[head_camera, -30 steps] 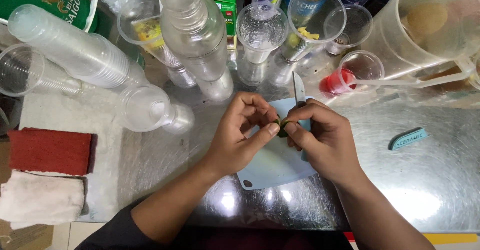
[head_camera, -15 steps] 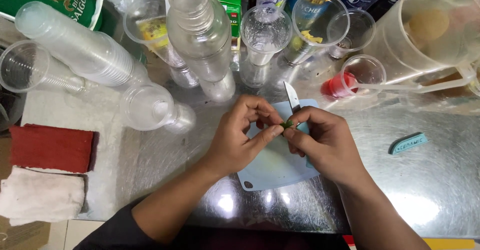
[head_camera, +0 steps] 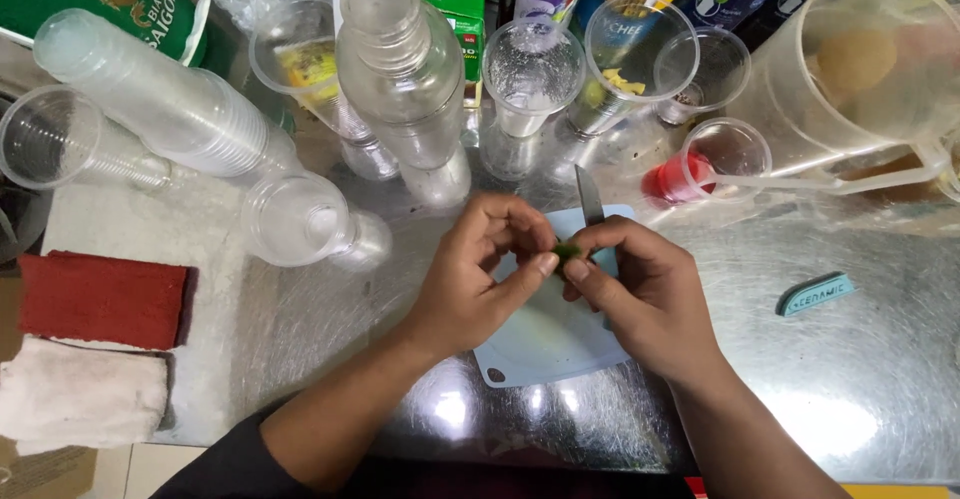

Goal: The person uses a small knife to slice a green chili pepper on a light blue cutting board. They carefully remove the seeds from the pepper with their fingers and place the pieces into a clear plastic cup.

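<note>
My left hand (head_camera: 480,274) and my right hand (head_camera: 640,289) meet over a small pale blue cutting board (head_camera: 545,344) on the steel counter (head_camera: 880,379). Between the fingertips of both hands sits a small green piece (head_camera: 567,251), too small to tell what it is. My right hand also holds a knife, its blade (head_camera: 588,195) sticking up and away from me above the fingers. The board's middle is hidden under my hands.
Stacks of clear plastic cups (head_camera: 170,109) lie at the left, upright cups and bottles (head_camera: 400,69) crowd the back, a clear pitcher (head_camera: 850,79) stands at the right. A red cloth (head_camera: 100,299) and white cloth (head_camera: 80,399) lie at left. A small teal sheath (head_camera: 815,293) lies at right.
Both hands stay over the board with only small finger movements on the green piece. The knife blade has shifted slightly.
</note>
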